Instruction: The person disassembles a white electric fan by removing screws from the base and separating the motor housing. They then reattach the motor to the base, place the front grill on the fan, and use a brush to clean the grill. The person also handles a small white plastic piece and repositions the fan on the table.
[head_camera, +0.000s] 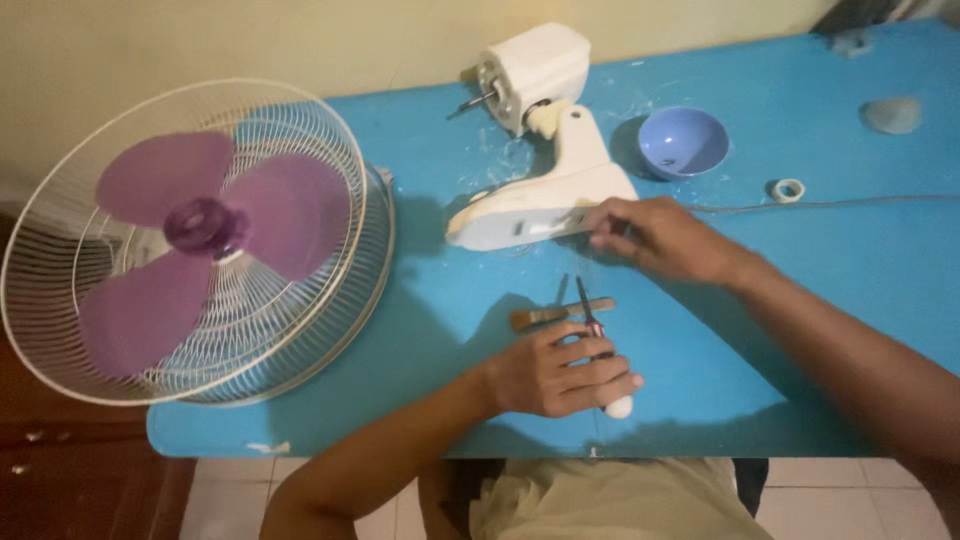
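A white fan body with its motor head lies on its side on the blue table. My right hand rests on the fan's base end, fingers pressing its edge. My left hand is closed around a screwdriver with a dark shaft and a white handle end, its tip pointing away from me. A small brush with a wooden handle lies on the table just beyond that hand.
A wire fan guard with purple blades lies at the table's left end, overhanging the edge. A light blue bowl, a small roll of white tape and a grey cord sit at the right.
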